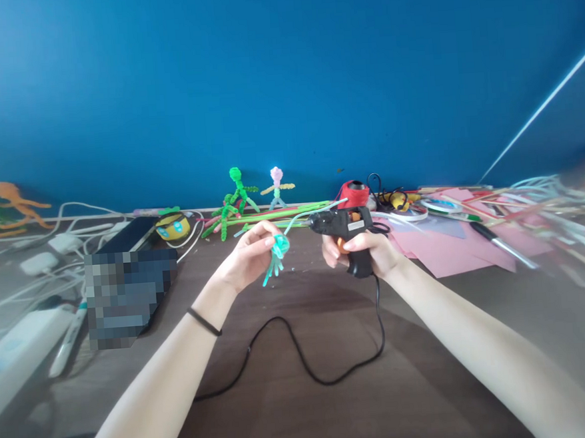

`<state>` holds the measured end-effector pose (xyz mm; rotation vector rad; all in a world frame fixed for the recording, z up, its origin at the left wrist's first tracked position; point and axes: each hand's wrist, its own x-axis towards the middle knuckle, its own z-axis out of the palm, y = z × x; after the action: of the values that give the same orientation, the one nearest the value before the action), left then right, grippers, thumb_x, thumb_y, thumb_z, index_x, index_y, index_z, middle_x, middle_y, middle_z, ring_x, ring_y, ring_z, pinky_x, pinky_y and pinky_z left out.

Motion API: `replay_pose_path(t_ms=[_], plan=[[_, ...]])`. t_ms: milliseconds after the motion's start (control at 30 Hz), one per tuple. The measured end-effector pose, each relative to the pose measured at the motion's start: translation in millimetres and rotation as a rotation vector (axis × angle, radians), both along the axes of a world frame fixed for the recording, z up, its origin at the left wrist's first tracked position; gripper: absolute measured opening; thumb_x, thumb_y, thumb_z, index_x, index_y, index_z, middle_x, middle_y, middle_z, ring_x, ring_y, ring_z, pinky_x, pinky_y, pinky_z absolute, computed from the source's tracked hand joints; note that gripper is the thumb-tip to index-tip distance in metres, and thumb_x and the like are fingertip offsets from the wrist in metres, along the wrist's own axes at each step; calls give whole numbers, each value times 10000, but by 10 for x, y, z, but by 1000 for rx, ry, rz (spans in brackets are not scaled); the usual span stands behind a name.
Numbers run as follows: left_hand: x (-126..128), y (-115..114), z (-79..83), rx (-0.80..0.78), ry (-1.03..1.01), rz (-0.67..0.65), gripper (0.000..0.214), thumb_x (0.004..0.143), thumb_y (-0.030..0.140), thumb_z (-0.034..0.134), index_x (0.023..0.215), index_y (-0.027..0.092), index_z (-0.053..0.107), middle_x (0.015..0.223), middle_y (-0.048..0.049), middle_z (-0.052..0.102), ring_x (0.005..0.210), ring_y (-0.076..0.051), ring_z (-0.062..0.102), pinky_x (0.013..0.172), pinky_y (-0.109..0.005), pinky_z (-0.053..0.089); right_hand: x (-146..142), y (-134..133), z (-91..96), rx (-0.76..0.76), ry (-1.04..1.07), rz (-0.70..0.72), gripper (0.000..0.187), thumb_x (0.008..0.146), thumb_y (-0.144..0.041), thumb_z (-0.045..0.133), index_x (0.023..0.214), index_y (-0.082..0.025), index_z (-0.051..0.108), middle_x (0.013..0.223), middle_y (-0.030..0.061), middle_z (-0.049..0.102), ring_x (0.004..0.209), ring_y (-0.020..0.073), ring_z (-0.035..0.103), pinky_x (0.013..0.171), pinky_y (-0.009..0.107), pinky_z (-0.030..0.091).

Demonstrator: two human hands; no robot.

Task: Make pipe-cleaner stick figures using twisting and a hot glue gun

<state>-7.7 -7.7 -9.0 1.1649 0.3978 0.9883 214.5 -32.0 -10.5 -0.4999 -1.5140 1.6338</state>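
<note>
My left hand (249, 252) pinches a small teal pipe-cleaner figure (280, 248) with several thin strands hanging below it. A long pale-blue stem (314, 208) runs up and to the right from it. My right hand (369, 248) is wrapped round the grip of a black hot glue gun (340, 222), fingers at its orange trigger. The gun's nozzle points left toward the figure, a little apart from it. From the base of the grip a black cord (302, 358) curls over the brown table (296, 419).
Along the blue wall stand a green pipe-cleaner figure (237, 183) and a pink one (276, 177). At right lie pink paper sheets (440, 252) and a black-and-silver pen (502, 244). A marker (68, 345), white cables and a power strip (24, 351) occupy the left.
</note>
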Motion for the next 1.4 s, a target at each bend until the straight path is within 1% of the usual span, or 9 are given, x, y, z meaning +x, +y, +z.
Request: replay_pose_path(t_ms=[67,167,233,367,467,633,900,1133,1400], plan=[[3,4,-19,0,4,-5,187,626,256,699,703,154,561,623,0,576,547,-96,512,502,-223,402,-33,-33,20,23,-7,-5,126,653,-243,520,629,-125,553,609,29,522,632,160,550,562,281,386],[8,7,-43,-3,5,-16,174,647,263,684,707,159,558,642,3,584,548,-94,515,504,-226,417,-82,-67,24,68,-27,15,146,713,-250,537,628,-133,560,594,26,548,624,157,555,612,305,412],[16,3,-48,-2,10,-13,173,650,264,681,703,161,552,636,6,581,547,-95,518,502,-226,424,-103,-75,14,95,-36,-1,122,731,-237,555,652,-144,553,587,15,563,608,152,558,619,308,417],[37,-15,-35,-5,24,-3,194,639,271,687,696,162,537,616,14,567,541,-103,531,483,-228,429,-118,-77,-2,123,-53,-41,99,740,-223,577,683,-157,530,554,-16,548,557,137,549,599,297,420],[49,-25,-25,-17,20,4,206,632,267,692,694,163,525,624,16,569,542,-106,535,484,-234,437,-123,-85,0,134,-81,-43,131,756,-221,568,655,-154,518,550,-13,548,542,129,542,588,289,415],[58,-39,-13,-24,21,18,217,618,266,704,679,162,523,632,17,574,546,-106,538,483,-235,434,-133,-103,5,131,-74,-68,84,756,-204,569,717,-163,507,536,-25,548,521,125,530,569,284,406],[73,-51,10,-34,8,31,229,604,258,712,660,160,513,626,22,568,546,-100,536,488,-230,429,-141,-104,12,124,-73,-80,101,743,-213,584,731,-176,490,515,-40,548,494,122,520,550,281,402],[64,-36,-17,-24,6,27,216,618,249,704,670,164,512,648,20,576,561,-105,542,498,-234,424,-141,-98,4,155,-88,-75,178,762,-218,567,605,-162,505,497,-29,532,488,108,507,553,272,396],[68,-40,-3,-15,13,25,215,623,254,703,668,161,514,645,18,581,563,-105,552,509,-234,432,-140,-92,-12,142,-82,-62,170,765,-214,562,616,-163,498,499,-32,513,481,106,490,543,271,391]])
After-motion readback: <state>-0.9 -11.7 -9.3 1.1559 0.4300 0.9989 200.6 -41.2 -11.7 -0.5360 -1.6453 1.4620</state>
